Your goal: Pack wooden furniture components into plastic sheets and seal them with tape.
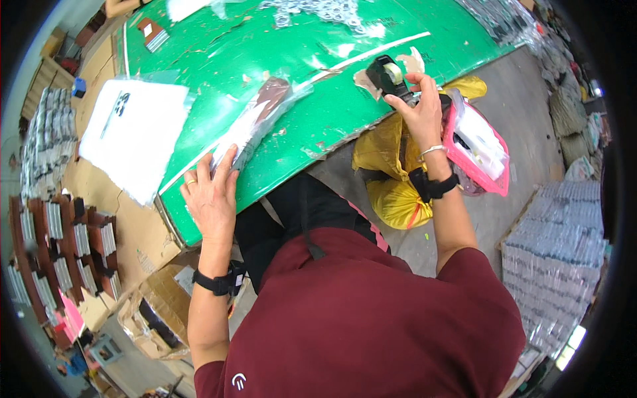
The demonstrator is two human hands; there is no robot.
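My left hand (211, 199) lies with fingers spread on the near end of a long brown item in a clear plastic bag (255, 116). The bag rests slantwise on the green tabletop (325, 109). At the table's right edge my right hand (423, 111) is closed at the near end of a black tape dispenser (387, 75) with a roll of tape in it. Thumb and fingers partly hide that end. Torn pieces of tan paper or tape (413, 61) stick out beside the dispenser. Left of the bagged item sits a stack of white plastic bags (136, 132).
A pink basket (502, 178) with white things stands right of the table, beside a yellow sack (398, 202). Wrapped stacks (554, 259) rise at the right. Brown pieces with silver parts (63, 245) stand at the left. Grey metal pieces (325, 12) lie at the far edge.
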